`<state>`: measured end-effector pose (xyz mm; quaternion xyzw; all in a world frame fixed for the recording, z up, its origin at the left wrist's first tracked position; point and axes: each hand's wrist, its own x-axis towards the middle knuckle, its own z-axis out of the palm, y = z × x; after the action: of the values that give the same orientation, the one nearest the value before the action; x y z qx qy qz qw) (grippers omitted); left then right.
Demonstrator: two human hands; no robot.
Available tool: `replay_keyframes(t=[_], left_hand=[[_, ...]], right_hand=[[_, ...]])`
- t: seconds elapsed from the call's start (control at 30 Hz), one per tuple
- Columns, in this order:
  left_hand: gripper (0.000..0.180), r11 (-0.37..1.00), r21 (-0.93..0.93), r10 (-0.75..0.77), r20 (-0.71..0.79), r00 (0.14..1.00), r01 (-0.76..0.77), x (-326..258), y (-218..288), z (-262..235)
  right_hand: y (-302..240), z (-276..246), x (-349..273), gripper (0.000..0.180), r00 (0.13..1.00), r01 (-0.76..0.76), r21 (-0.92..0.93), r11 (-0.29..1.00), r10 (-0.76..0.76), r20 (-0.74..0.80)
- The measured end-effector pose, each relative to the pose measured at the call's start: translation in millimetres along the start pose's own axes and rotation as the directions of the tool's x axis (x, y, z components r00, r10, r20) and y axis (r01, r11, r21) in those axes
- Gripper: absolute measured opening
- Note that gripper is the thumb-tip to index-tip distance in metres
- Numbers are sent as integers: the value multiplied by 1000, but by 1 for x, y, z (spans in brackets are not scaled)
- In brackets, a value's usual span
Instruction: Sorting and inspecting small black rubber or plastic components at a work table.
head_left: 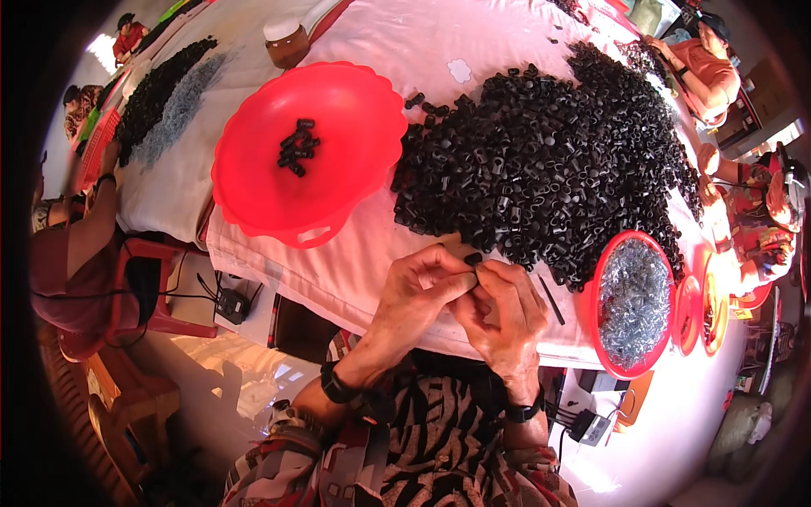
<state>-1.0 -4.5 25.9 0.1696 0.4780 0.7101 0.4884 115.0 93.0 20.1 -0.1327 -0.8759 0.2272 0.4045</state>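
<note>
My left hand point(422, 283) and my right hand point(505, 314) meet at the table's near edge, fingertips pinched together around a small black plastic part point(473, 259). Fingers hide most of that part, and I cannot make out whether a second piece is with it. Just beyond my hands spreads a big heap of small black plastic parts point(541, 160). To the left sits a red scalloped plastic bowl point(253, 194), with several black pieces lying in its middle. On the right stands a red basin point(594, 313) full of small clear pieces point(632, 304).
A thin dark stick point(552, 300) lies right of my hands. A brown jar with a white lid point(286, 44) stands at the far left. Black and clear piles point(173, 110) lie farther left. Other people sit around the table, one person point(80, 253) at left. Red plates point(688, 314) stand right.
</note>
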Motion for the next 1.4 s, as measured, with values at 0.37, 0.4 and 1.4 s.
replay_keyframes(t=[0.37, 0.4, 1.4], left_hand=[[8, 998, -59, 24, 18, 1000, -23, 3, 2, -1], [8, 998, -53, 29, 18, 999, -28, 2, 2, -1], [114, 982, 169, -182, 717, 672, 86, -17, -39, 66]], right_hand=[[0, -6, 8, 48, 986, -161, 114, 980, 156, 52], [0, -7, 10, 48, 984, -173, 179, 969, 164, 65], [2, -107, 81, 25, 786, -146, 852, 503, 582, -209]])
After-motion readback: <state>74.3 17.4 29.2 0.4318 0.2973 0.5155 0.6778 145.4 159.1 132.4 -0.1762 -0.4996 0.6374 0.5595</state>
